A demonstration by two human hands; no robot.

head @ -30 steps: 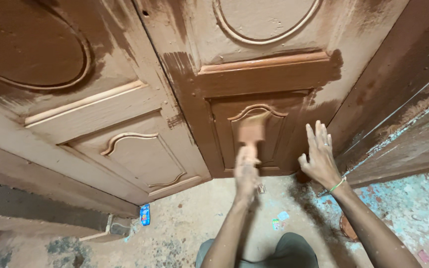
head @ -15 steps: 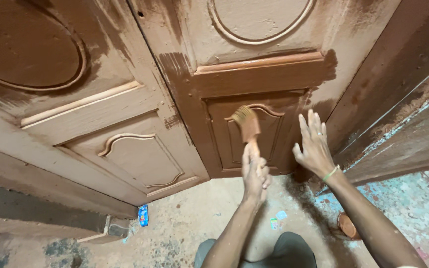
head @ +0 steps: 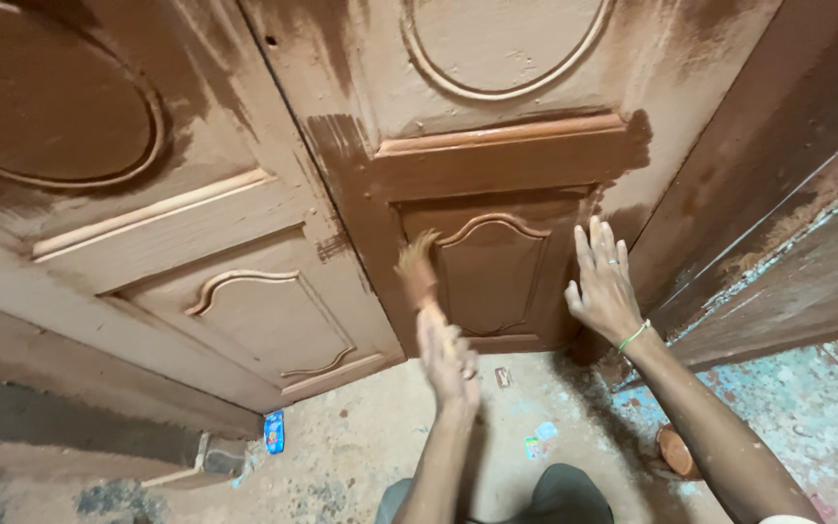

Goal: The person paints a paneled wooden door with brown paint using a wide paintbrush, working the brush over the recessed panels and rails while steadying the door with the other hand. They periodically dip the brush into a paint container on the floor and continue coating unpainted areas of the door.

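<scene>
My left hand (head: 450,361) is shut on a paintbrush (head: 417,267), whose bristles touch the left side of the small arched lower panel of a wooden door (head: 511,155). That door leans upright, its lower part coated dark brown and its upper part paler and patchy. To the right of the arched panel, my right hand (head: 601,286) lies flat against the door with fingers spread, a green band on its wrist.
A second panelled door (head: 147,243) leans to the left, and more boards (head: 807,252) lean on the right. A small brown bowl (head: 676,451) sits on the paint-spattered floor under my right forearm. A blue packet (head: 273,432) lies by the left door's foot.
The brush has swept from the middle of the arched lower panel to its left edge and slightly lower. My right hand has stayed flat on the door.
</scene>
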